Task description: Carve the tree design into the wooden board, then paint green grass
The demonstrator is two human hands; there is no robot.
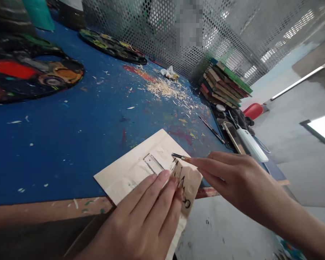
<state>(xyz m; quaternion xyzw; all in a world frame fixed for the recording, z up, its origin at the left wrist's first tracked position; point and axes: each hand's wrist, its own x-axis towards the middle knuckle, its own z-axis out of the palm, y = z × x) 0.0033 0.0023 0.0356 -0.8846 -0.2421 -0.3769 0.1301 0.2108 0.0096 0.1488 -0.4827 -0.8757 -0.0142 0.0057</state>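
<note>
A pale wooden board (135, 168) with black drawn lines lies at the near edge of the blue table (78, 144). My left hand (148, 213) lies flat on it, fingers stretched out together, pressing its near right part. My right hand (233, 177) comes in from the right and pinches a thin metal-tipped tool (178, 156), whose tip sits over the drawn lines on the board. The board's right corner overhangs the table edge.
Wood shavings (168, 90) lie scattered further back. Paint-covered palettes (35, 74) sit at the left and back. A stack of wooden boards (223, 85) stands by the perforated metal screen (151, 29). A tray with a phone and tools (238, 135) lies at right.
</note>
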